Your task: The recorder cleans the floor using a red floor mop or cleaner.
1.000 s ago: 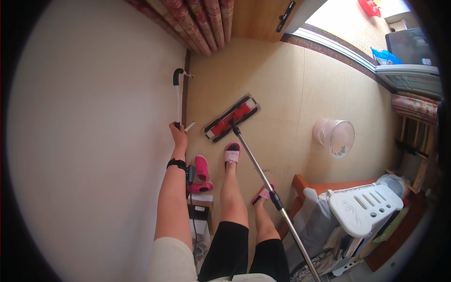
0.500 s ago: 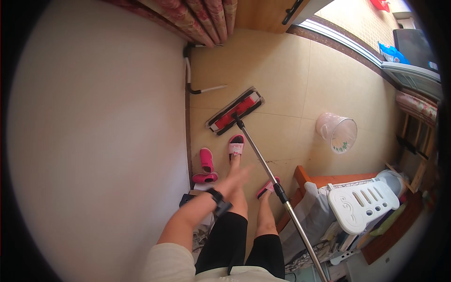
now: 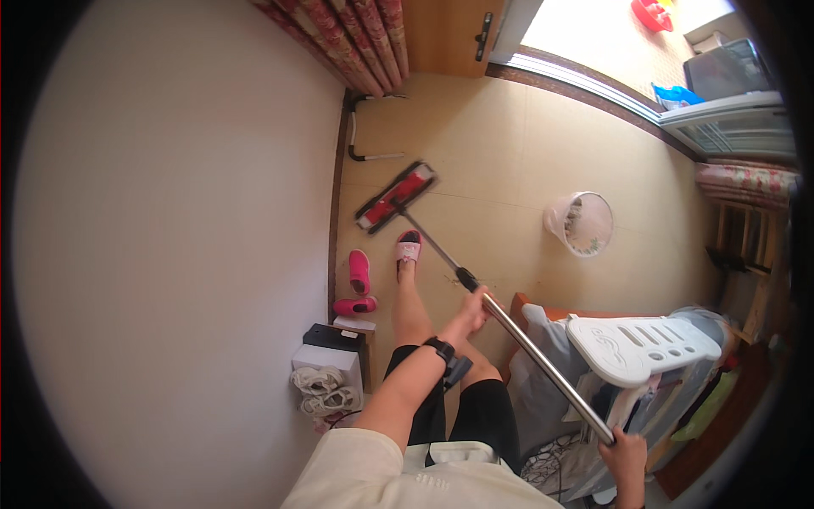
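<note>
A flat mop with a red-and-grey rectangular head (image 3: pixel 396 198) rests on the tiled floor ahead of my feet. Its metal pole (image 3: pixel 543 363) slants down to the lower right. My left hand (image 3: pixel 476 310), with a dark band on the wrist, is closed around the pole just below its black joint. At the pole's upper end, my right hand (image 3: pixel 626 456) wraps round the tip. Close behind the mop head stands my left foot in a pink slipper (image 3: pixel 409 248). The mop head is slightly blurred.
Pink shoes (image 3: pixel 359 271) lie by the left wall, near boxes with pale sneakers (image 3: pixel 322 388). A bent tube (image 3: pixel 354 140) stands at the wall beneath a floral curtain (image 3: pixel 360 42). Right of the mop are a waste bin (image 3: pixel 585 224) and a white rack panel (image 3: pixel 623 349) on a bed frame.
My left hand has gone from off the pole to gripping it. The mop head has shifted slightly left. My right hand has come into view at the pole's end.
</note>
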Available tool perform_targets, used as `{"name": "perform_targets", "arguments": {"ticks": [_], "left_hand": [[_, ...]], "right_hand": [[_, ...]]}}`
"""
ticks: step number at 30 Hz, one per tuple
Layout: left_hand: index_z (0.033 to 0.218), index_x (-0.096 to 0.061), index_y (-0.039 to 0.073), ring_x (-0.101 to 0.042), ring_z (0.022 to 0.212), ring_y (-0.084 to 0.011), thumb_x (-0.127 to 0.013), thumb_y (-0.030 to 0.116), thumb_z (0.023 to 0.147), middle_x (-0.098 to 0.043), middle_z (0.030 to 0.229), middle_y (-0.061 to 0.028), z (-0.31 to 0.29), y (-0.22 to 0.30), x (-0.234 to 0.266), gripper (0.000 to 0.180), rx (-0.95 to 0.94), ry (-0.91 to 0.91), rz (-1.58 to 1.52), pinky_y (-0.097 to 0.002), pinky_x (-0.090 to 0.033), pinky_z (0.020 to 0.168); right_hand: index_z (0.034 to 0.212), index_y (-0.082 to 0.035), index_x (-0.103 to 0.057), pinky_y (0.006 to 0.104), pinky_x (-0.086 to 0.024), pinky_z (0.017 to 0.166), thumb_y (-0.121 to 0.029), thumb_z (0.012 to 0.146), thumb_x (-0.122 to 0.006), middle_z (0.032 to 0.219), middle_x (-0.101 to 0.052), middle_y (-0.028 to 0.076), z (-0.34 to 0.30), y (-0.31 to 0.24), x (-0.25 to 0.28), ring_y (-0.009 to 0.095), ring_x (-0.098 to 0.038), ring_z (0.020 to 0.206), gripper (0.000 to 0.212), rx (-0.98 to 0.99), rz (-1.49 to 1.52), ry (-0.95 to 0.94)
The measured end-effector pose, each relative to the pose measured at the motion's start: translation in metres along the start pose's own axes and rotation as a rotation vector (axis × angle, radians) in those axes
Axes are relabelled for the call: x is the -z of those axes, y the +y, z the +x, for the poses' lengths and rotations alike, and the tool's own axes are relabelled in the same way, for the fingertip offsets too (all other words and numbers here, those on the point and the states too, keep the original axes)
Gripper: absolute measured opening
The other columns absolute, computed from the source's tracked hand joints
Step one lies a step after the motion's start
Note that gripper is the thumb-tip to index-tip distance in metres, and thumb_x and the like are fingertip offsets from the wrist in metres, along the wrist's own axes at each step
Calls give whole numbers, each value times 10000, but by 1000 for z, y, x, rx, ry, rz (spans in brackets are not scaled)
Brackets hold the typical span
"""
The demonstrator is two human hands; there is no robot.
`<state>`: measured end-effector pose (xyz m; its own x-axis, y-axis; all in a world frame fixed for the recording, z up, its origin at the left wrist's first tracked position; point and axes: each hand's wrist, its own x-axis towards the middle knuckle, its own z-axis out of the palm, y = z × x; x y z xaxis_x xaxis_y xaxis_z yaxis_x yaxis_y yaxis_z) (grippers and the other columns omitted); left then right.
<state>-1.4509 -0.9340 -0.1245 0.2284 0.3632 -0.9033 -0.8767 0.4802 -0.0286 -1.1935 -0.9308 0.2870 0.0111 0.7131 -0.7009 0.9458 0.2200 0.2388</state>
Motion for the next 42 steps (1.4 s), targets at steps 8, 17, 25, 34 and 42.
{"name": "perform_targets", "arguments": {"ticks": [8,17,25,34,42], "left_hand": [[787,-503,35,-596,657,-259,-458,217,860,-571,726,-113,-3,27,8,201,-267,2,-163,-409,-542,627],[880,-419,-29,-618,752,-298,-321,211,896,-572,823,-168,-24,21,3,259,-166,199,451,-440,-540,703],[916,-402,-41,-609,675,-321,-388,193,855,-555,774,-179,-44,-124,-16,242,101,-25,594,-517,-530,663],[992,-402,-66,-633,647,-331,-461,206,839,-577,764,-161,-87,-168,-11,317,106,-37,570,-493,-554,568],[878,-394,-13,-610,568,-326,-406,238,868,-538,671,-146,-39,-48,28,252,-116,19,760,-462,-537,536]], "right_hand": [[727,-93,-550,371,-465,504,-342,708,-666,553,-582,101,76,-28,14,292,-595,529,275,328,-61,268],[1149,-235,-540,384,-460,511,-290,769,-624,592,-550,122,35,-18,0,301,-581,538,393,402,136,201],[1214,-233,-511,404,-440,512,-261,751,-645,598,-526,145,-85,49,-47,315,-576,566,482,188,260,-4],[1199,-263,-535,386,-425,487,-257,746,-647,585,-467,100,-153,31,-83,284,-533,505,467,-11,61,136],[1196,-287,-537,378,-435,519,-243,777,-618,611,-480,98,-112,-76,-112,273,-539,552,429,-133,661,200]]}}
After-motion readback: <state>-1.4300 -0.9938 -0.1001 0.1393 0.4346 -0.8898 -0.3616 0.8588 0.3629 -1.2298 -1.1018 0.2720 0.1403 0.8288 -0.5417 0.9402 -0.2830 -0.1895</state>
